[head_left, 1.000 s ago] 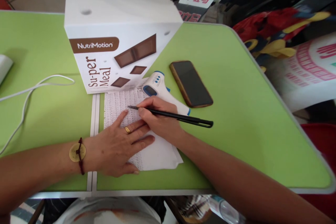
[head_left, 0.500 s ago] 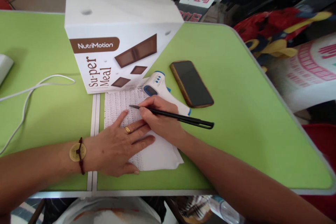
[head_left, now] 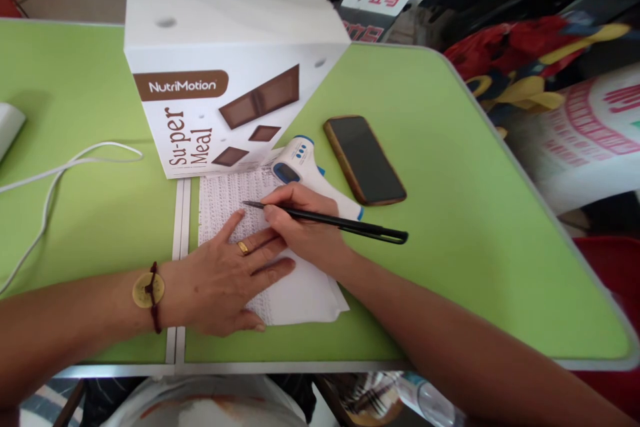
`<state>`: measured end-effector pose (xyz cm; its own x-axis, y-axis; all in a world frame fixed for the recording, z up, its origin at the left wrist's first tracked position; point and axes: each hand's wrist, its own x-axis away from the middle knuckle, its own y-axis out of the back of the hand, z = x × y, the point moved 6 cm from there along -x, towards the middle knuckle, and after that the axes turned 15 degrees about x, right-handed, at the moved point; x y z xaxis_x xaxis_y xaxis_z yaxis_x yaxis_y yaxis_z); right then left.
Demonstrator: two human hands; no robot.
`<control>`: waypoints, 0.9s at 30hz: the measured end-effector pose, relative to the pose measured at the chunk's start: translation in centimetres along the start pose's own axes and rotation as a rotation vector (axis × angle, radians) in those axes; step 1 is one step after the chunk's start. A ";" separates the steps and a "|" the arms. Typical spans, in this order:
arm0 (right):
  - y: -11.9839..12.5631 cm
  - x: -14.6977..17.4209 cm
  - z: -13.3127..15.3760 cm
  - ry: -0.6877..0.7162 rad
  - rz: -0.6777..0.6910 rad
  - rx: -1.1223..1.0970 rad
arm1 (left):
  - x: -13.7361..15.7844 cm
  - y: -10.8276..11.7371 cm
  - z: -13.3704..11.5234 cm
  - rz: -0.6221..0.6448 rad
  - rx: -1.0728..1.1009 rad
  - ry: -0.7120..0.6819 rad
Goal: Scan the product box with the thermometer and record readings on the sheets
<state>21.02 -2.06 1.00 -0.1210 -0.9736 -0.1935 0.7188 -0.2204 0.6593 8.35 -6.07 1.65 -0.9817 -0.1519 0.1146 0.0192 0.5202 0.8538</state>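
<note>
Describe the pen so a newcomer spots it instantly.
On the light green table, find the white paper sheet bearing small dark writing, under the left hand. Over it, the right hand holds the slim black pen. Unlike the flat, brown-cased phone lying nearby, it is stick-thin and held.

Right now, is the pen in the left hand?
No, the right hand holds the pen, while the left hand lies spread on the paper.
</note>
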 end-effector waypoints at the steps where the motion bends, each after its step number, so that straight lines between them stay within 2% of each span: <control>1: -0.1 0.0 0.0 0.000 0.017 0.003 | 0.0 0.0 0.0 -0.005 -0.001 0.000; 11: -0.4 0.1 0.2 0.007 0.059 0.029 | 0.4 -0.5 -0.1 -0.078 -0.024 0.017; 17: -0.3 0.1 0.4 0.004 0.041 0.046 | 0.2 -0.6 -0.1 -0.069 -0.033 0.006; 27: -0.4 0.1 0.1 -0.002 0.097 0.052 | 0.3 -0.4 -0.1 -0.068 -0.029 0.004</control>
<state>20.67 -2.08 0.83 -0.0540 -0.9906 -0.1258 0.6909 -0.1280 0.7115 8.10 -6.41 1.37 -0.9801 -0.1898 0.0577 -0.0422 0.4838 0.8741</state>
